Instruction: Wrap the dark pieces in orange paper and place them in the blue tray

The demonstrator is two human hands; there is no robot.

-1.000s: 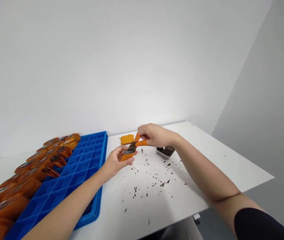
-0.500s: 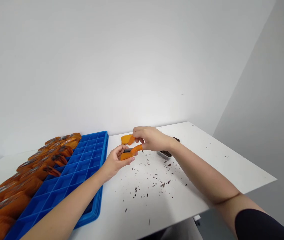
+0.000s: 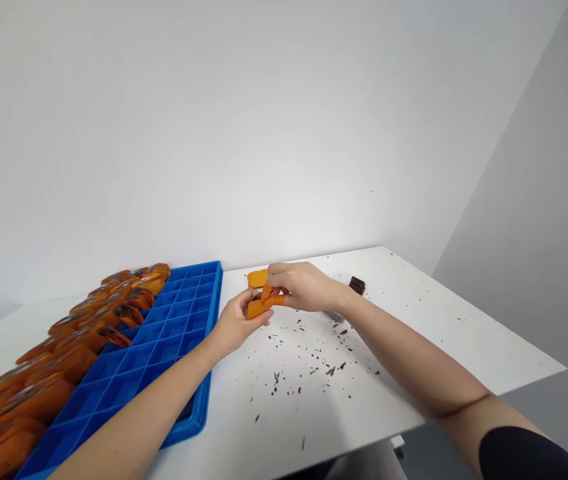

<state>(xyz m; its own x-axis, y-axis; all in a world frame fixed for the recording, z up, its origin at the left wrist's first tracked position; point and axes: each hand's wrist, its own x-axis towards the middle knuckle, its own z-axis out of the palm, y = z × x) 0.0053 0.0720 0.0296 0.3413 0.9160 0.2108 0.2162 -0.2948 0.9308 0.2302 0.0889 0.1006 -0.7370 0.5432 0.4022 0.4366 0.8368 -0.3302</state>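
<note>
My left hand is closed around a small orange pouch, thumb below it and fingers behind. Orange finger cots cover the thumb and forefinger of my right hand. Those two fingertips pinch at the pouch's upper edge, close to my left fingers. Whatever lies between them is hidden. Behind my hands a flat orange piece rests on the table. A clear container shows partly under my right wrist, and a stack of dark brown strips lies just beyond the wrist.
On the left stands a blue compartment tray, with rows of orange pouches heaped along its left side. Dark brown crumbs are scattered over the white table. A white wall rises behind the table.
My right forefinger has come down onto the pouch beside the thumb, and the dark inside of the pouch is now mostly covered. The view has shifted slightly, exposing the brown stack more.
</note>
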